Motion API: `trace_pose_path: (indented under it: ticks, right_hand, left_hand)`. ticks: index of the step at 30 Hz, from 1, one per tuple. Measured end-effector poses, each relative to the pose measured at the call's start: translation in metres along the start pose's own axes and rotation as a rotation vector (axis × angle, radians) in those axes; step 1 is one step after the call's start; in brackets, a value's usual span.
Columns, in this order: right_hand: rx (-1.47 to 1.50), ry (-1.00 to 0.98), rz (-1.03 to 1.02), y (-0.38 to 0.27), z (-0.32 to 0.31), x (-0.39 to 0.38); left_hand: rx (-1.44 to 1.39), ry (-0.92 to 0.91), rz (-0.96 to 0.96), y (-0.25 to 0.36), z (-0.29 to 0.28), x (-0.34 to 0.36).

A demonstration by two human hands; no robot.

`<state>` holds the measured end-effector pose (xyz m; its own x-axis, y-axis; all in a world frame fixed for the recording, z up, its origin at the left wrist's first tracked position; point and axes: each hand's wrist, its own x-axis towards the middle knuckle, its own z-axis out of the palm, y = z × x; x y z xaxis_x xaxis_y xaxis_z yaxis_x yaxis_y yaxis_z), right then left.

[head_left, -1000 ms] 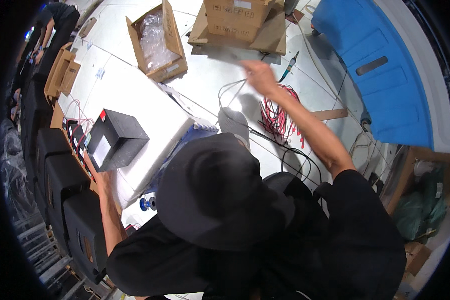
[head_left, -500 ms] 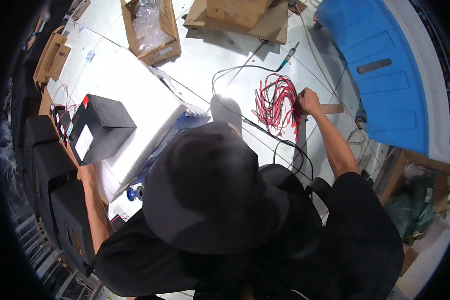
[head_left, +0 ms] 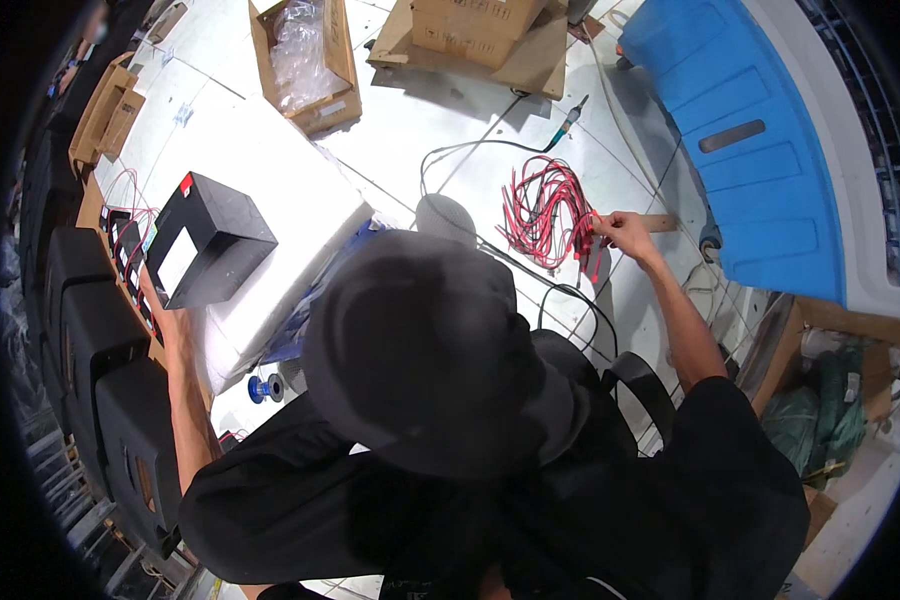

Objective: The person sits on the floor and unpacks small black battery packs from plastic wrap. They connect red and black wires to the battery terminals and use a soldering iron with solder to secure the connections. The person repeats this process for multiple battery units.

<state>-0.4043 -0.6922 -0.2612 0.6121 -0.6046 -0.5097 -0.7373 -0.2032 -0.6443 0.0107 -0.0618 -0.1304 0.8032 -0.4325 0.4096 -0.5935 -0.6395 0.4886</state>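
At the right, my right hand (head_left: 627,236) pinches the end of a bundle of red and black wires (head_left: 545,215), which lies spread on the white tiled floor. My left hand (head_left: 154,292) reaches along the near left side of a black block battery (head_left: 215,240) with a red cap and a white label; its fingers are mostly hidden behind it. Under the battery is a thick white foam slab (head_left: 305,190). Past the wires lies a soldering iron (head_left: 568,124) with a teal grip and a black cord. A wooden strip (head_left: 660,222) is just beyond my right hand.
A carton with clear plastic wrap (head_left: 335,110) and a stacked carton (head_left: 475,35) stand at the back. A blue panel (head_left: 750,180) leans at the right. Black cases (head_left: 135,440) line the left. A blue spool (head_left: 260,388) sits by the foam.
My right hand has turned, its fingers now pinching at the wire ends, and the bundle has shifted slightly. The battery looks slightly turned. The whole view has moved a little.
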Motion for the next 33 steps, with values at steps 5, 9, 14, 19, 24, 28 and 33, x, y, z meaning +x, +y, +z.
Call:
trace_pose_path:
  ticks: [5, 9, 14, 19, 24, 28, 33]
  right_hand:
    - [0.346, -0.015, -0.053, -0.059, -0.051, -0.043]
    - [0.372, 0.094, -0.127, -0.119, -0.085, -0.076]
    - [0.333, 0.152, -0.401, -0.209, -0.095, -0.101]
    - [0.357, 0.020, -0.746, -0.329, -0.070, -0.112]
    - [0.544, -0.178, -1.110, -0.451, -0.028, -0.154]
    - [0.662, -0.366, -1.262, -0.499, 0.001, -0.192]
    - [0.317, -0.487, -0.983, -0.505, 0.043, -0.190]
  left_hand:
    - [0.004, -0.026, 0.056, 0.022, -0.001, 0.011]
    - [-0.252, 0.196, 0.082, 0.054, -0.002, 0.025]
    - [-0.252, 0.613, -0.318, 0.098, -0.062, 0.065]
    - [-0.352, 0.435, -0.130, 0.177, -0.116, 0.080]
    - [-0.460, -0.366, -0.025, 0.263, -0.114, 0.078]
    - [-0.625, -0.359, -0.287, 0.295, -0.108, 0.073]
    - [-1.248, -0.066, -0.255, 0.281, -0.135, 0.059]
